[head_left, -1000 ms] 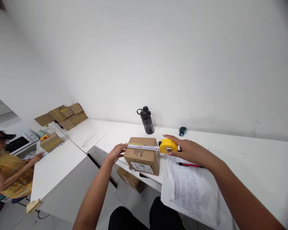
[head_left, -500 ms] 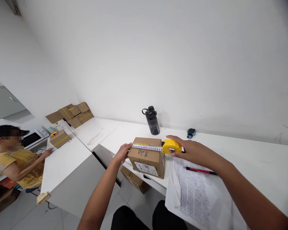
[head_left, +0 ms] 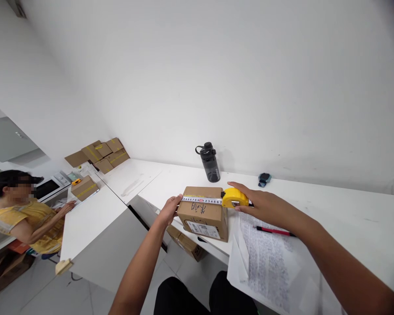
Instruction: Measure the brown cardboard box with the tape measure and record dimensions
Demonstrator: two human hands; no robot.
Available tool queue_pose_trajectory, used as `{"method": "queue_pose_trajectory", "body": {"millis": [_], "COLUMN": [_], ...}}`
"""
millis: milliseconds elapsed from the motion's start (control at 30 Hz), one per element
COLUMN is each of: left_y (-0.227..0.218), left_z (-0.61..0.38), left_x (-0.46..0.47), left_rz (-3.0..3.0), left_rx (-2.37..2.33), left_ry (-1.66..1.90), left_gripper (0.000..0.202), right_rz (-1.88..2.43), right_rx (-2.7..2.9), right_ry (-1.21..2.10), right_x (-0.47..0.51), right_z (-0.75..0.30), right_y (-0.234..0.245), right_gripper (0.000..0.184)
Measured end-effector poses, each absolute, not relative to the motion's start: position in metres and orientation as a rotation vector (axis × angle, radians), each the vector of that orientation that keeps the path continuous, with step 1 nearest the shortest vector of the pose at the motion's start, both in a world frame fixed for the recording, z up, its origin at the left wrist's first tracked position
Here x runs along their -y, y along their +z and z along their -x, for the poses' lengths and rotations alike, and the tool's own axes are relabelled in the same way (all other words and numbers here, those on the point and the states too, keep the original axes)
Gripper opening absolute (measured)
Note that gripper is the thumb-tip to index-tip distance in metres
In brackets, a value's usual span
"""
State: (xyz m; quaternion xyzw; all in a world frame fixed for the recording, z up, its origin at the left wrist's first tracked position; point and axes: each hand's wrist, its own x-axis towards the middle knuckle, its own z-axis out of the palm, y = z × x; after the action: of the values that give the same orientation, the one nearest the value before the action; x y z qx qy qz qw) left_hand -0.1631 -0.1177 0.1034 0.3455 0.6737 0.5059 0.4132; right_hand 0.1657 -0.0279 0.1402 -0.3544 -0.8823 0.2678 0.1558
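Note:
A brown cardboard box (head_left: 198, 213) with a white label (head_left: 203, 229) and black handwriting sits at the front edge of the white table. Across its top lies the blade (head_left: 202, 201) of a yellow tape measure (head_left: 234, 197), running from one side to the other. My right hand (head_left: 254, 201) is closed around the tape measure's case at the box's right edge. At the left edge, my left hand (head_left: 170, 210) pinches the blade's end against the box; its fingertips are partly hidden.
A dark water bottle (head_left: 210, 162) stands behind the box. Written papers (head_left: 265, 258) with a red pen (head_left: 274, 231) lie to the right. A small dark object (head_left: 264, 179) rests near the wall. At left, a person in yellow (head_left: 29, 221) sits by another box (head_left: 85, 189).
The tape's case sits slightly nearer the box, and a little less blade shows at its right end. The whole view has shifted slightly. Both hands keep their hold.

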Motion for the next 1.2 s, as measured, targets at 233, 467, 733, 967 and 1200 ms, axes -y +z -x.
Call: {"method": "queue_pose_trajectory", "body": {"millis": [233, 467, 733, 967, 1200], "left_y": [0.1040, 0.1058, 0.1037, 0.1037, 0.1060], "left_z": [0.1652, 0.1622, 0.1615, 0.1606, 0.1584], "left_x": [0.1199, 0.1210, 0.1203, 0.1216, 0.1234], "left_rz": [-0.897, -0.894, -0.886, -0.895, -0.887], "left_rx": [-1.667, -1.697, -1.759, -1.755, -1.741], "left_ry": [1.233, 1.229, 1.223, 1.228, 1.231], "left_gripper": [0.053, 0.051, 0.054, 0.055, 0.054], "right_rz": [1.014, 0.986, 0.984, 0.964, 0.950], "right_rx": [2.529, 2.527, 2.528, 2.508, 2.506], "right_ry": [0.741, 0.706, 0.671, 0.633, 0.644], "right_x": [0.0255, 0.0263, 0.0267, 0.0255, 0.0250], "right_z": [-0.1635, -0.1643, -0.1630, -0.1629, -0.1629], "right_y": [0.1375, 0.1367, 0.1363, 0.1339, 0.1335], "right_gripper": [0.066, 0.066, 0.066, 0.066, 0.067]}}
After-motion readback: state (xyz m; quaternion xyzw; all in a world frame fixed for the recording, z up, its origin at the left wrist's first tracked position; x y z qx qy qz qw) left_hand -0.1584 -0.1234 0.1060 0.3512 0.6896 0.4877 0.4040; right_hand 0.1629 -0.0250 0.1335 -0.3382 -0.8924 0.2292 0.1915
